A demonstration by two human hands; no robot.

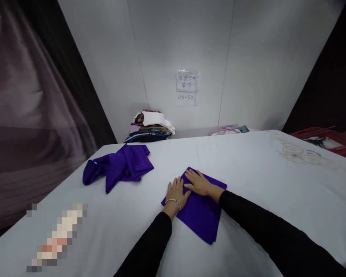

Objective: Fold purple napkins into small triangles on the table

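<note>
A purple cloth napkin point(203, 215), folded into a flat square, lies on the white-covered table point(127, 227) in front of me. My left hand point(176, 194) rests flat on its left corner, fingers stretched out, with a bracelet at the wrist. On the upper part of the napkin my right hand point(200, 182) presses down, palm flat and fingers apart. The two hands are close together, and each covers some of the cloth. More purple cloth point(121, 165) lies crumpled on the table to the left.
Behind the table's far edge is a stack of folded clothes point(151, 125), with more fabric point(226, 130) to its right. A red crate point(331, 140) stands at the right. Handwritten paper signs point(187, 81) hang on the wall. A curtain point(31, 115) hangs at left.
</note>
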